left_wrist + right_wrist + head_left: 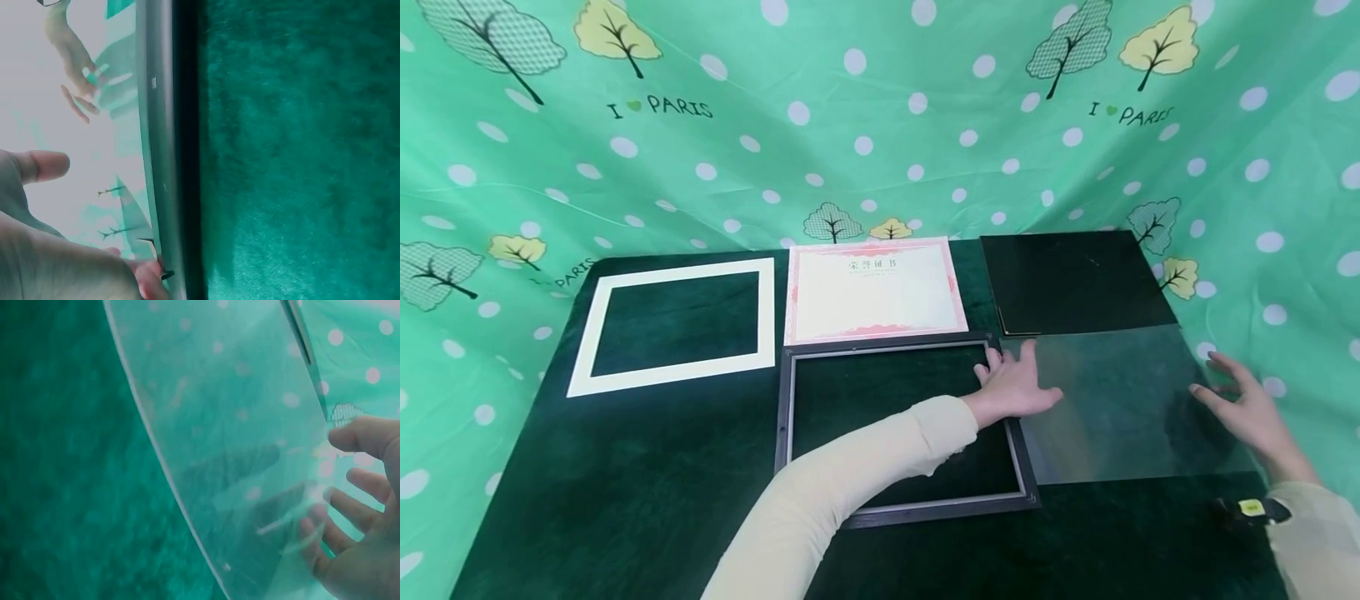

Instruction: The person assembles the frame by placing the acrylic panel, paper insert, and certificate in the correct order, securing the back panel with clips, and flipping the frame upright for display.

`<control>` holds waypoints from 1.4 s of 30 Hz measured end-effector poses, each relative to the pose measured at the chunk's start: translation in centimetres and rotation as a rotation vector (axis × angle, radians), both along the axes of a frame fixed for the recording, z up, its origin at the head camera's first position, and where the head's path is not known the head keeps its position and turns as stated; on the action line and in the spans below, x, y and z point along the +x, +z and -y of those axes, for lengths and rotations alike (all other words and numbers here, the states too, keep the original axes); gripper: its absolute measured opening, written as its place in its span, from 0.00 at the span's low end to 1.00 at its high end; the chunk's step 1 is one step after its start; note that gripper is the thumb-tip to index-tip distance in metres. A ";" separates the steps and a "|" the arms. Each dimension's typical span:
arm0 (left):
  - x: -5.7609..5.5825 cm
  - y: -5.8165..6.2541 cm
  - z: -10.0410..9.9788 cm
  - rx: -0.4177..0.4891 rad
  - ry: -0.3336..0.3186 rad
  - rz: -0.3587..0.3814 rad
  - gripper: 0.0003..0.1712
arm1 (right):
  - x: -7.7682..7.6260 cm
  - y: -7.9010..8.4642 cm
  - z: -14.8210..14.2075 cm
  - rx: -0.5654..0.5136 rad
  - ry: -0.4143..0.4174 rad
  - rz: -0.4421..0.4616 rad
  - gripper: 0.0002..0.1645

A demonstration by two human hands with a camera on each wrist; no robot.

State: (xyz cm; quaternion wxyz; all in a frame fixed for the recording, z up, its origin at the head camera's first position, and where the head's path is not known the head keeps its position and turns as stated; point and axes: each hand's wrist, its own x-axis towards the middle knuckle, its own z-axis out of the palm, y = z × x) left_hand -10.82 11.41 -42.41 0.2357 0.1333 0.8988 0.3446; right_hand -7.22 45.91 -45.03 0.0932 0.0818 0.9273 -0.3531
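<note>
Fingers parted and holding nothing, the left hand point(1011, 390) reached across the right side of a dark frame point(786, 400), its thumb out over a clear sheet point(1112, 408). The right hand point(1247, 412), also released, had its loosely bent fingers at the sheet's right edge. Whether either hand touched anything, I could not tell.

Largest was the green backdrop point(857, 108), dotted white and printed with trees; "I PARIS", a heart after the "I", read twice near the top, and a partly folded "PARIS" showed at left. Before it spread a dark green cloth point(625, 500). On this the frame lay flat near the middle, with the clear sheet just right of it. Behind the sheet lay a black panel point(1075, 283); at the far left, a white mat point(766, 312). Behind the frame lay a pink-bordered certificate point(880, 296), headed 荣誉证书, with a line below too small to read. Smallest was a black wrist device point(1273, 510) bearing a yellow patch.
</note>
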 end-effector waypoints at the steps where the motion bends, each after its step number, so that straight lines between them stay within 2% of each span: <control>1: 0.0 0.1 0.0 -0.001 0.007 0.012 0.45 | 0.0 0.1 0.1 0.007 0.004 -0.010 0.43; 5: -0.1 0.2 0.1 -0.010 -0.006 -0.010 0.42 | -0.1 0.4 0.1 0.030 -0.004 -0.061 0.41; 8: -0.2 0.0 0.3 0.032 -0.046 -0.039 0.39 | -0.1 0.6 -0.2 0.052 -0.053 -0.109 0.39; 10: 0.0 -0.1 0.5 0.086 -0.068 -0.021 0.38 | -0.2 0.7 -0.3 0.072 -0.091 -0.129 0.38; 13: 0.2 -0.2 0.4 0.184 -0.048 0.060 0.36 | -0.2 0.9 -0.4 0.091 -0.125 -0.132 0.37; 19: 0.7 -0.2 -0.7 0.332 0.097 0.209 0.38 | 0.1 1.3 -0.5 0.089 -0.157 -0.135 0.37; 22: 1.0 -0.1 -1.5 0.374 0.187 0.260 0.40 | 0.3 1.4 -0.5 0.092 -0.170 -0.141 0.36; 26: 1.4 -0.1 -2.6 0.380 0.302 0.282 0.40 | 0.4 1.4 -0.5 0.090 -0.172 -0.138 0.37; 32: 1.4 0.1 -3.5 0.450 0.456 0.293 0.40 | 0.3 1.0 -0.4 0.045 -0.177 -0.133 0.42; 38: 1.0 0.0 -4.0 0.542 0.560 0.357 0.37 | 0.0 0.4 -1.2 0.016 -0.169 -0.144 0.43; 42: 1.5 -0.1 -4.6 0.507 0.584 0.353 0.34 | 0.2 0.2 -1.1 0.001 -0.167 -0.135 0.43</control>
